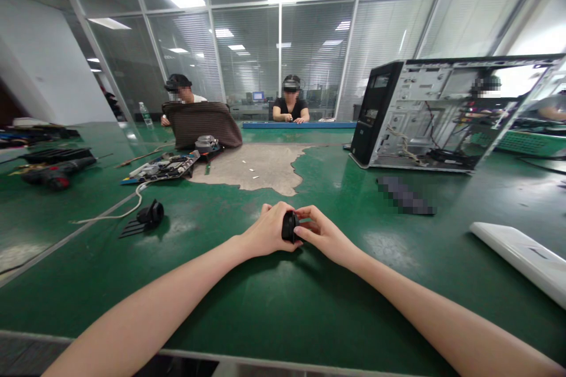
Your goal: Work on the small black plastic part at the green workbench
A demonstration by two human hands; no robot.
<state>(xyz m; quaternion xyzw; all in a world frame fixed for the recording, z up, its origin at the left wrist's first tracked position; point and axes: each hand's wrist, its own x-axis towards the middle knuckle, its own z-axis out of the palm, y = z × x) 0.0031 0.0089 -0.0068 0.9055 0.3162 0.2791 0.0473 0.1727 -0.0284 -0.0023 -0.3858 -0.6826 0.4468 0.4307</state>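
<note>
Between my two hands, just above the green table (pixel 265 294), is a small black rounded part (pixel 289 226) whose kind I cannot make out. My left hand (pixel 272 228) wraps round its left side. From the right, the thumb and fingers of my right hand (pixel 325 234) close on its edge. Much of the black part is hidden behind my fingers. Farther left on the table lies another black plastic piece (pixel 148 216), with a round end and several thin prongs.
An open computer case (pixel 384 123) stands at the right, near a white flat box (pixel 522 253) and a blurred dark object (pixel 404 194). A circuit board (pixel 163 169), a white cable (pixel 132 203) and a power drill (pixel 59 171) lie left. Two people sit across the table.
</note>
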